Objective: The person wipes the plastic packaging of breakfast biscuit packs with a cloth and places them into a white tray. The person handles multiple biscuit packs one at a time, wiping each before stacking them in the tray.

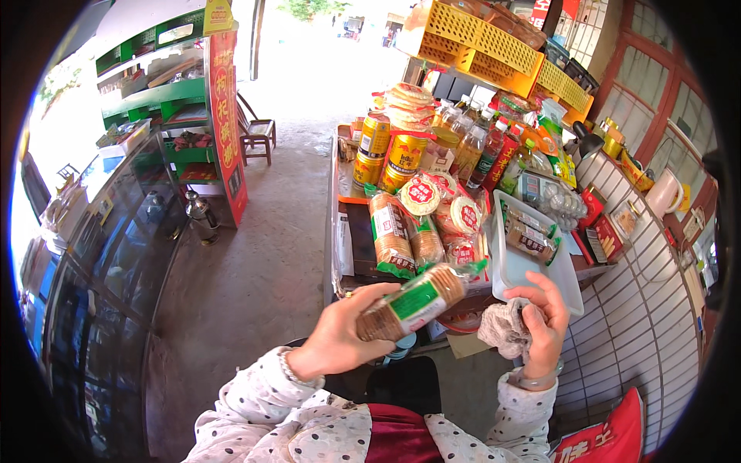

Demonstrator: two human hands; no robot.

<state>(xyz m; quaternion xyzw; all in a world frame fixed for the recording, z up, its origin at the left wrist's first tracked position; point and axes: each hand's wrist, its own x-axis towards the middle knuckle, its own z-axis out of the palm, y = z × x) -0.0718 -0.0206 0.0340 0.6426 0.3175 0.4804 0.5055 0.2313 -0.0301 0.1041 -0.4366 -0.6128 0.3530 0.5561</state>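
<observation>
My left hand (341,329) grips a clear-wrapped roll of round biscuits (414,302) with a green and white label, tilted up to the right. In my right hand (544,324) is a crumpled greyish cloth (505,329), held apart from the roll. Just beyond, two similar biscuit packs (393,234) lie on the counter beside round packaged crackers (419,195). A white plastic tray (566,286) stands to the right, with more biscuit packs (529,237) at its far end.
Gold drink cans (403,151), several bottles (472,150) and a carton of eggs (561,199) crowd the counter's back. Yellow crates (480,35) rise behind. Left are a glass display case (98,301), a shelf unit (191,92), a thermos flask (201,214) and a wooden chair (255,130).
</observation>
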